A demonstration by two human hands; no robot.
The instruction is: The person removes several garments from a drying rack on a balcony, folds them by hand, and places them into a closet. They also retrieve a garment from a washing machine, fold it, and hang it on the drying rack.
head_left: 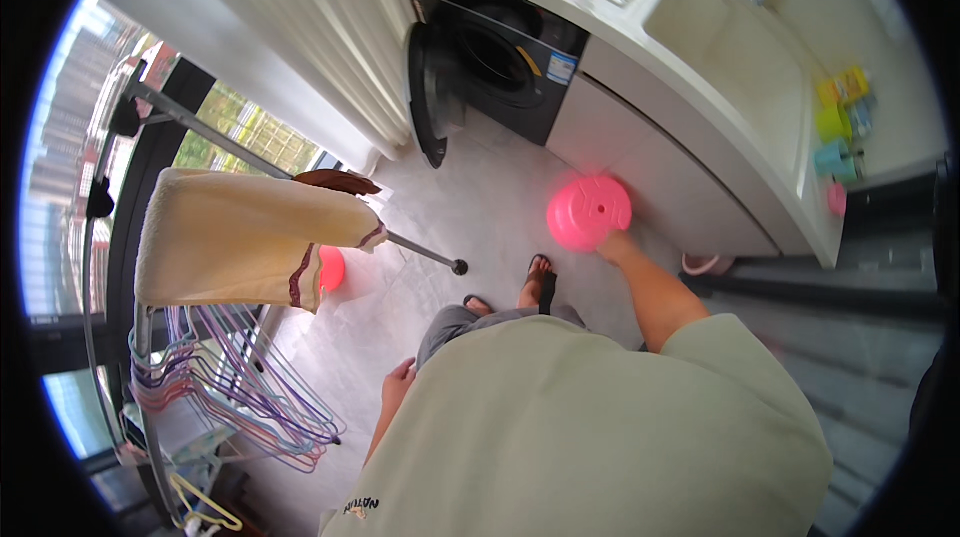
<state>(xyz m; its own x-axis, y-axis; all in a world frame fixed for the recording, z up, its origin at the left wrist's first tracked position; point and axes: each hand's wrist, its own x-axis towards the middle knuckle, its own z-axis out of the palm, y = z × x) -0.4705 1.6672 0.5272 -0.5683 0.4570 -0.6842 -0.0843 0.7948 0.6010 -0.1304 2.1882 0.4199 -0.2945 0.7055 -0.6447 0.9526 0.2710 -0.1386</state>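
Note:
My right hand [616, 246] grips the rim of a pink plastic stool [589, 207], whose top has a small round hole. The fingers are partly hidden by the rim, and I cannot tell if the stool touches the floor. Down beside my left thigh hangs my left hand [399, 379], its fingers partly hidden and nothing visible in it. Ahead, a dark front-loading washing machine [495, 57] has its round door [426, 98] swung out to the left.
A drying rack [217, 136] on the left carries a cream towel [225, 237] and several hangers [225, 387]. One rack foot [460, 267] stands near my feet. A reddish-pink object [331, 268] sits behind the towel. The counter with a sink [720, 49] runs along the right.

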